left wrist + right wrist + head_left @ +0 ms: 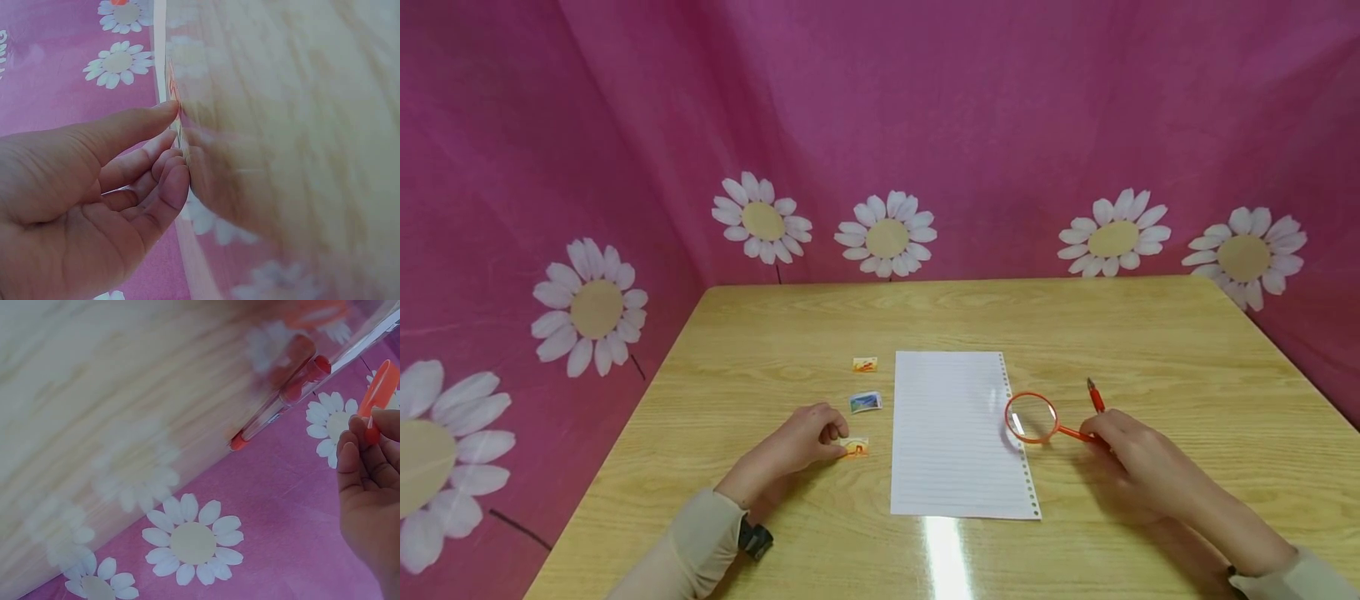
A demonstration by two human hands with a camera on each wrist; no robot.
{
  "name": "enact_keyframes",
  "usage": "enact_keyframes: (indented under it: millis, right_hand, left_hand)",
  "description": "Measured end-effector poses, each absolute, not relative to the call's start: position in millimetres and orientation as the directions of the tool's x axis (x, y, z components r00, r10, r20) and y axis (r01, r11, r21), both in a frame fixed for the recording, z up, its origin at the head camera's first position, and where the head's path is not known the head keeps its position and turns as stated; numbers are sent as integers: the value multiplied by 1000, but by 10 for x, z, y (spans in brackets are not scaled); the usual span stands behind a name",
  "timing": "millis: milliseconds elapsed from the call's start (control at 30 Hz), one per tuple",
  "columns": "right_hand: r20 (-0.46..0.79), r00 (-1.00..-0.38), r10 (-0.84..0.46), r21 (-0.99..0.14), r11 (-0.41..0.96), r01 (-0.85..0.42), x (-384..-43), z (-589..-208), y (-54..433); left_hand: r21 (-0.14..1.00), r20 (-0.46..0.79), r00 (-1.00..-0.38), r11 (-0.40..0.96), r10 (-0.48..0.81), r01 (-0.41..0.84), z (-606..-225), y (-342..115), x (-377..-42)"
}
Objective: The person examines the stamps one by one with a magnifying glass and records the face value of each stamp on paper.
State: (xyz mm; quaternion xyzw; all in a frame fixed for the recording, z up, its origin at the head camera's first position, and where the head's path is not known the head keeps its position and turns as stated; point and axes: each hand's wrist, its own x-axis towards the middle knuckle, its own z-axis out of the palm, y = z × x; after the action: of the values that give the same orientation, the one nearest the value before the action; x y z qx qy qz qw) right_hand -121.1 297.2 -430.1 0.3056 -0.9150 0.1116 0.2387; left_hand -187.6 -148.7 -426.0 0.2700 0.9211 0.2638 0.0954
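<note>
Three small picture stamps lie in a column left of a lined sheet of paper (958, 433): an orange-and-yellow stamp (865, 365), a blue-green stamp (866, 402) and a nearer yellow stamp (857, 448). My left hand (797, 442) pinches the left end of the nearest one at the tabletop; the left wrist view shows this stamp (172, 84) edge-on at the thumb. With thumb and fingers, my right hand (1142, 458) grips the handle of a red magnifying glass (1075, 434), its round lens held over the paper's right edge. Just beyond that hand lies a red pen (1097, 396).
The wooden table (775, 333) is glossy and reflects light near its front. Behind it and to the sides hangs a pink cloth (925, 125) printed with white daisies. A dark band (755, 540) sits at my left wrist.
</note>
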Motion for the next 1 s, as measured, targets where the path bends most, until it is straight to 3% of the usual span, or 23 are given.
enact_keyframes:
  millis: [500,867,1000]
  right_hand:
    - [476,-762,-440,-79,841,-535,-1204,-4286,2982]
    - [528,-727,-439,-62,833,-549,-1236,-4299,2992]
    - [515,-740,-433,-68,840,-538,-1244,-4311,2998]
  left_hand:
    - [539,-16,-832,706,554,460,-4284,-1507,-1872]
    - [538,-20,-831,707,556,459,-4283,-1499,-1881]
    - [536,-27,-833,711,553,456,-4280,-1496,-1882]
